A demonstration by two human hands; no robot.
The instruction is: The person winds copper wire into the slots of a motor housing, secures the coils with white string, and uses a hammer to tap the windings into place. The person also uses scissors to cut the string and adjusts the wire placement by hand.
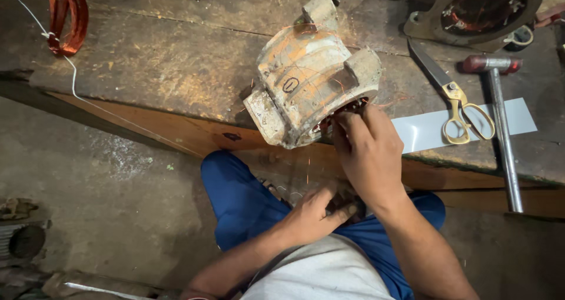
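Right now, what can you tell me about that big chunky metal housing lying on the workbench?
The motor housing is a pale, worn metal casting, smeared with orange rust or paint and with a marking circled in black. Two blocky mounting feet stick up, so it lies on its side at the edge of the wooden workbench, open end toward the person. Thin copper wires show in and around the opening. The right hand reaches into that opening; the left hand is lower, apart from it.
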